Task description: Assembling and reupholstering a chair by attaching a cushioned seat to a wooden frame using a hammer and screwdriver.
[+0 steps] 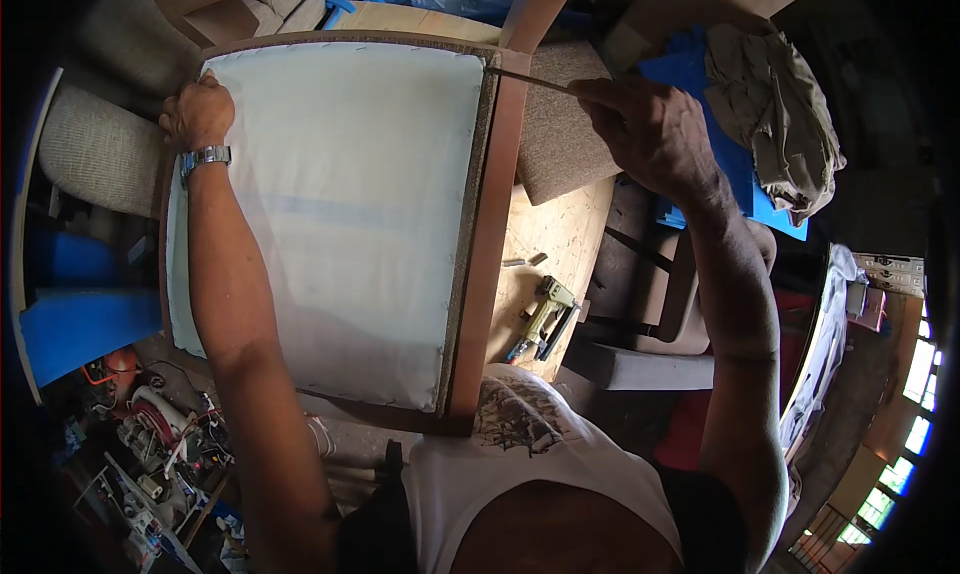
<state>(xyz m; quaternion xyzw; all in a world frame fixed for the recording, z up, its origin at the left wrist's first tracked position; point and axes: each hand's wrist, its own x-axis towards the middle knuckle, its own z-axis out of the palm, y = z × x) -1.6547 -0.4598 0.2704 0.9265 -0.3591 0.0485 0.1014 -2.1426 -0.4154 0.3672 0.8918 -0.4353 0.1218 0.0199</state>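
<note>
A wooden chair frame [487, 274] lies before me, its seat underside covered by a pale cloth [340, 194] edged with brown woven fabric. At the far left corner my left hand [200, 112], with a metal watch [206, 156] on the wrist, is closed on the seat's edge; its fingertips are partly hidden. Off the far right corner, my right hand [650, 129] pinches one end of a thin dark strip [535, 79]. The strip runs straight to the cloth's corner; whether it is stiff or pulled taut I cannot tell.
A staple gun [545, 319] lies on the wooden tabletop [540, 234] right of the chair. Beyond it is a brown upholstered cushion [565, 134]. Crumpled khaki cloth [775, 114] rests on blue sheets [735, 154] at right. Tools and cables [165, 424] clutter the lower left.
</note>
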